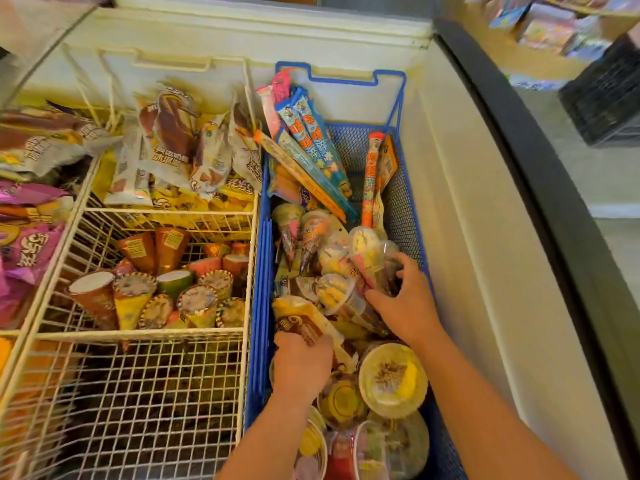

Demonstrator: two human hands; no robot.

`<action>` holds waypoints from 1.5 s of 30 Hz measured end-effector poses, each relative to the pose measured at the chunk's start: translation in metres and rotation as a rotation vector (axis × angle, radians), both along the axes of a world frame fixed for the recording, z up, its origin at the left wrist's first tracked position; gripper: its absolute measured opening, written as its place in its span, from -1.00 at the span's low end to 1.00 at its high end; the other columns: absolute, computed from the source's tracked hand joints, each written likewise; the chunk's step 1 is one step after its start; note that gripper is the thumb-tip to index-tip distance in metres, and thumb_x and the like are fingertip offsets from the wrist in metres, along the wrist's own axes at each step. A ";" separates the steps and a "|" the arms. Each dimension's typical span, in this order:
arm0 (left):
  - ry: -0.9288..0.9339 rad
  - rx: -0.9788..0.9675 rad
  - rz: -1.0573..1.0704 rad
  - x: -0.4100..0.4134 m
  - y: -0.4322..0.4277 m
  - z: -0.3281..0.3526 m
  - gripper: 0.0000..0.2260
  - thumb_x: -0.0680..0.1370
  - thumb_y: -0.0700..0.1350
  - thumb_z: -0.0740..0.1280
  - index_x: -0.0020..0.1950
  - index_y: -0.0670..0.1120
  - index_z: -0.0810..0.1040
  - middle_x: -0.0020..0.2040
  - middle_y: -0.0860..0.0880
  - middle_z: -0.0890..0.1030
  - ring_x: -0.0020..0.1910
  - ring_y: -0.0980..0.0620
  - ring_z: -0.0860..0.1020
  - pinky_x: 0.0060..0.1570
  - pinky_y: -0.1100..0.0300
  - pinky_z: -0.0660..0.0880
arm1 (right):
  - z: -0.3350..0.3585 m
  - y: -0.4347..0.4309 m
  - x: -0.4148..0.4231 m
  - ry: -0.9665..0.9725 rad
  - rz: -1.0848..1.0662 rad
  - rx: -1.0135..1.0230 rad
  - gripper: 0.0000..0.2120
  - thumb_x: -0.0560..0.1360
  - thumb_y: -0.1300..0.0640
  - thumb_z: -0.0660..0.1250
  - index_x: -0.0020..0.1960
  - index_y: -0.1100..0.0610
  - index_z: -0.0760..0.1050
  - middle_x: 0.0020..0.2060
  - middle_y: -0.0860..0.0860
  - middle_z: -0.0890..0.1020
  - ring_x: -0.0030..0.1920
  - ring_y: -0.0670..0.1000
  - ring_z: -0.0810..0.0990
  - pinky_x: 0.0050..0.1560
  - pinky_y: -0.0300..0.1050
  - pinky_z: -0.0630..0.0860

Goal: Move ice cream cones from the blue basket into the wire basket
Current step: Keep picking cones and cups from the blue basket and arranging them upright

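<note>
1. The wire basket (pixel 145 336) on my left already holds upright cones.
2. My left hand (pixel 302 367) closes around a wrapped cone (pixel 306 322) in the blue basket (pixel 260 271).
3. My right hand (pixel 407 303) clasps clear-lidded cones (pixel 367 271).

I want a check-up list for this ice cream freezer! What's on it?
Surface: white chest freezer, open, baskets hung inside.
Job's things: blue basket holds dome-lidded cones; wire basket already holds cones in its middle section, near section bare.
Clutter: ice lolly sticks, round tubs, wrapped bars.
Grippers: left hand on a brown-and-yellow wrapped ice cream; right hand reaching among the lidded cones, grip unclear.
Cables: nothing seen.
Surroundings: shop shelf and black crate, blurred.
</note>
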State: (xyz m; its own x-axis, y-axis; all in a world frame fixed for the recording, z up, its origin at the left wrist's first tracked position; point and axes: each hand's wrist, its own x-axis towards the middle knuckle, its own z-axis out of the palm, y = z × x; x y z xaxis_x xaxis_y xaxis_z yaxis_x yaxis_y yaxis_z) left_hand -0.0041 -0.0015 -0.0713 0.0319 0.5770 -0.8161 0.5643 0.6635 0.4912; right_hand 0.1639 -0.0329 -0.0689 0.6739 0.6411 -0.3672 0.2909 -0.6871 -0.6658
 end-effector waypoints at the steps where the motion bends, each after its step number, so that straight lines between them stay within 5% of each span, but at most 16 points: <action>1: -0.008 -0.033 0.057 0.002 0.000 -0.002 -0.41 0.54 -0.08 0.39 0.42 -0.21 0.15 -0.21 -0.07 0.44 -0.01 -0.23 0.61 0.03 -0.16 0.61 | -0.002 0.001 -0.001 0.053 0.045 -0.023 -0.19 0.37 0.09 0.51 0.51 0.03 0.20 0.21 0.04 0.44 0.21 0.02 0.46 0.11 -0.21 0.35; 4: 0.012 0.001 0.108 0.008 0.001 -0.008 -0.45 0.50 -0.01 0.42 0.33 -0.20 0.23 -0.05 -0.18 0.57 0.02 -0.25 0.63 0.07 -0.15 0.60 | -0.013 0.006 -0.002 0.048 0.104 -0.042 -0.19 0.42 0.10 0.48 0.55 0.08 0.15 0.33 0.10 0.43 0.34 0.11 0.43 0.25 -0.12 0.38; 7: 0.056 0.072 0.018 0.009 -0.001 -0.007 -0.46 0.49 0.03 0.43 0.28 -0.17 0.25 0.03 -0.25 0.60 -0.05 -0.27 0.66 -0.04 -0.15 0.63 | -0.016 0.010 0.001 -0.016 0.091 -0.107 -0.35 0.44 0.07 0.47 0.46 0.14 0.33 0.23 0.16 0.49 0.26 0.16 0.50 0.26 -0.04 0.45; 13: -0.039 0.191 -0.009 0.020 -0.013 0.005 -0.88 0.57 -0.04 0.34 -0.05 -0.08 0.53 -0.40 -0.06 0.69 -0.44 -0.04 0.69 -0.39 0.04 0.65 | -0.017 0.009 0.007 0.074 0.030 -0.157 -0.65 0.56 0.16 0.31 0.31 0.25 0.43 0.18 0.18 0.55 0.15 0.15 0.55 0.00 -0.11 0.44; 15: -0.128 0.070 0.034 0.036 -0.017 0.009 -0.88 0.59 -0.07 0.33 -0.07 -0.11 0.54 -0.47 -0.03 0.67 -0.49 -0.01 0.68 -0.46 0.12 0.63 | -0.013 0.007 0.008 0.098 0.014 -0.139 -0.68 0.59 0.16 0.26 0.30 0.26 0.43 0.16 0.18 0.56 0.11 0.13 0.54 -0.02 -0.09 0.43; 18: -0.170 -0.058 0.094 0.061 -0.018 0.004 -0.77 0.58 -0.05 0.36 -0.19 -0.16 0.55 -0.37 -0.22 0.70 -0.40 -0.15 0.70 -0.31 -0.05 0.68 | -0.001 0.000 0.011 0.172 -0.037 -0.084 -0.74 0.61 0.13 0.22 0.25 0.22 0.46 0.06 0.13 0.58 0.03 0.09 0.54 -0.03 -0.04 0.47; 22: -0.160 -0.146 0.266 0.081 -0.011 -0.009 -0.72 0.50 0.02 0.46 -0.18 -0.20 0.55 -0.40 -0.21 0.69 -0.44 -0.15 0.69 -0.37 -0.02 0.67 | 0.020 -0.009 0.010 0.292 -0.132 -0.001 -0.75 0.61 0.09 0.22 0.24 0.13 0.47 0.03 0.08 0.60 0.04 0.09 0.56 0.14 0.12 0.53; 26: -0.194 -0.216 0.451 0.097 -0.005 -0.015 -0.68 0.48 -0.04 0.49 -0.11 -0.31 0.57 -0.48 -0.17 0.66 -0.55 -0.07 0.64 -0.46 0.14 0.61 | 0.038 -0.019 0.005 0.470 -0.218 0.086 -0.78 0.57 0.10 0.25 0.17 0.15 0.49 -0.12 0.04 0.55 -0.22 0.00 0.48 -0.10 0.00 0.45; 30: -0.230 -0.176 0.545 0.105 -0.006 -0.009 -0.76 0.44 -0.12 0.49 -0.03 -0.28 0.64 -0.34 -0.19 0.69 -0.48 -0.09 0.67 -0.35 0.07 0.65 | 0.058 -0.025 0.010 0.457 -0.181 0.106 -0.66 0.51 -0.16 0.32 0.10 0.08 0.51 -0.12 -0.02 0.61 -0.15 -0.02 0.58 -0.13 -0.10 0.48; 35: -0.238 -0.005 0.381 0.088 -0.002 0.021 -0.81 0.49 0.00 0.47 -0.03 -0.06 0.54 -0.26 -0.11 0.70 -0.49 -0.02 0.67 -0.50 0.21 0.58 | 0.077 -0.019 0.017 0.384 -0.112 0.170 -0.63 0.51 -0.22 0.30 -0.01 0.11 0.51 -0.28 -0.03 0.55 -0.26 -0.04 0.51 -0.20 -0.11 0.44; 39: -0.332 0.075 0.217 0.043 0.003 0.059 -0.67 0.47 0.00 0.49 0.13 0.09 0.41 -0.05 -0.13 0.69 -0.46 0.02 0.69 -0.47 0.21 0.61 | 0.087 -0.011 -0.004 0.451 -0.032 0.226 -0.55 0.43 -0.34 0.28 -0.12 0.07 0.50 -0.36 -0.03 0.51 -0.36 -0.05 0.45 -0.28 -0.10 0.41; 43: -0.403 0.217 0.116 -0.023 0.009 0.090 -0.78 0.45 -0.05 0.52 0.05 0.05 0.59 -0.16 -0.09 0.72 -0.35 -0.09 0.72 -0.35 0.10 0.66 | 0.083 -0.008 -0.053 0.773 0.019 0.284 -0.47 0.33 -0.36 0.40 0.16 -0.08 0.59 -0.07 -0.14 0.68 0.00 -0.07 0.64 0.01 -0.07 0.55; 45: -0.367 0.282 0.079 -0.064 0.017 0.105 -0.79 0.41 -0.08 0.55 0.01 -0.01 0.64 -0.23 -0.05 0.74 -0.31 -0.08 0.73 -0.33 0.13 0.65 | 0.083 -0.004 -0.085 0.911 0.048 0.288 -0.56 0.35 -0.28 0.45 0.14 -0.08 0.62 -0.03 -0.09 0.70 0.03 -0.07 0.64 0.03 0.04 0.57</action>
